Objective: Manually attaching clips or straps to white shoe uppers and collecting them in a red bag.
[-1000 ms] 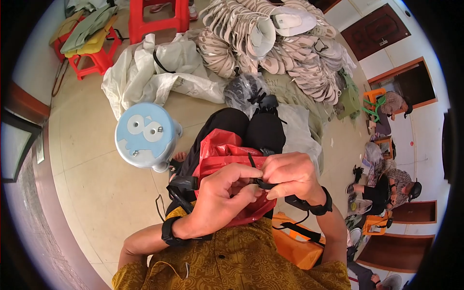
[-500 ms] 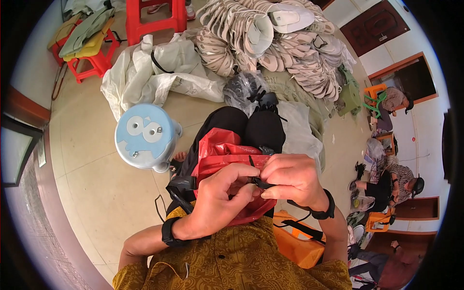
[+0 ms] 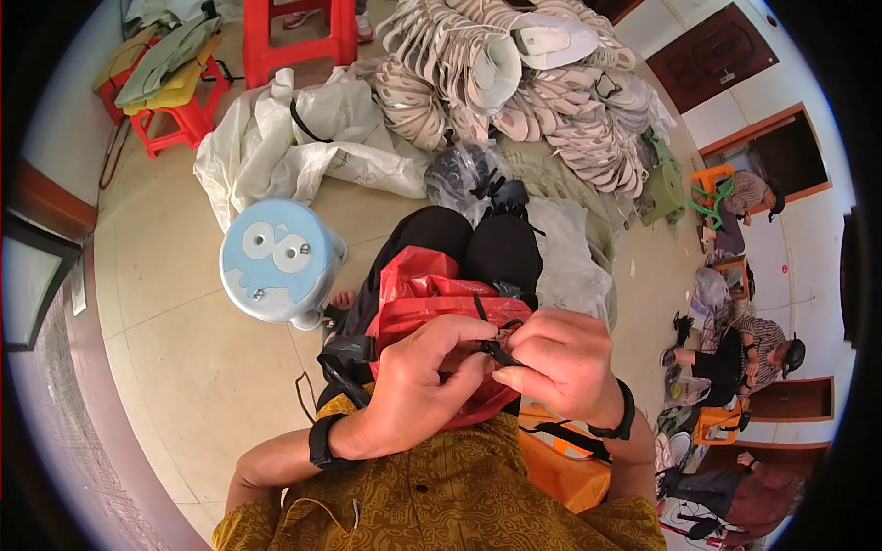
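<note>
Over my lap, my left hand (image 3: 415,384) pinches a thin black strip (image 3: 499,353) between thumb and forefinger. My right hand (image 3: 562,364) is closed at the strip's other side, thumb beneath and fingers curled above. One dark end of it sticks up beyond the fingertips. What exactly the strip is I cannot make out. Beneath both hands a red plastic sheet or bag (image 3: 418,275) covers my thighs. A small black plastic bag (image 3: 346,353) lies at my left hip.
A pale blue round stool (image 3: 278,260) stands on my left. Ahead lie white woven sacks (image 3: 317,138) and a large heap of beige shoe pieces (image 3: 450,55). Red stools (image 3: 175,115) are at the far left. Several people sit or bend along the right wall, one in a striped shirt (image 3: 764,340).
My right hand has shifted slightly to the right and its fingers have curled more. My left hand keeps its pinch almost in place. A person at the lower right has shifted.
</note>
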Demonstrator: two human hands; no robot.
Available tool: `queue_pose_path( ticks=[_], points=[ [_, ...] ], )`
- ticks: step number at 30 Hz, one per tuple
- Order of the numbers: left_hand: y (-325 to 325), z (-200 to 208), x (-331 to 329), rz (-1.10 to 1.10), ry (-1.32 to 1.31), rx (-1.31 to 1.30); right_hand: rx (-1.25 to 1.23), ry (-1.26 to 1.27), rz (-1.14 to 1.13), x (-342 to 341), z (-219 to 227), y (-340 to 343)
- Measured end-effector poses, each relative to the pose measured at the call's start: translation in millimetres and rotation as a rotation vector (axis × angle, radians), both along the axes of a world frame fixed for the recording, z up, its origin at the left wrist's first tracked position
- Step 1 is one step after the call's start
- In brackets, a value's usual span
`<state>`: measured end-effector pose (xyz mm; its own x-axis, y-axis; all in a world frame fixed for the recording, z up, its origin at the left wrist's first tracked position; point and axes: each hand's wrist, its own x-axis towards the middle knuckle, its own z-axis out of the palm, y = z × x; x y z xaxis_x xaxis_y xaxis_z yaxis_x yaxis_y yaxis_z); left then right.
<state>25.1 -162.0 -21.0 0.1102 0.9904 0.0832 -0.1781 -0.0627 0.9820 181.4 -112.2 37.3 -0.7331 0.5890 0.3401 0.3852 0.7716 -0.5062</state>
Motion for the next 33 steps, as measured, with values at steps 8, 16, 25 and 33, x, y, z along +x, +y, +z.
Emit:
queue_pose_path(
  ticks=[8,16,25,33],
  points=[
    [0.2,5.6,-2.2,0.039,0.046,-0.002,0.115,-0.026,0.000,-5.9,2.1,-2.2],
    [0.7,11.6,-3.8,0.101,0.144,0.038,0.179,-0.047,-0.032,-11.2,2.2,-6.5],
    [2.3,13.1,-11.5,0.048,0.253,0.051,0.219,-0.065,-0.004,-11.8,-0.3,-8.8],
    [2.5,10.4,-15.0,-0.058,0.015,-0.054,0.129,0.007,0.076,-4.6,-4.3,2.9]
  ],
)
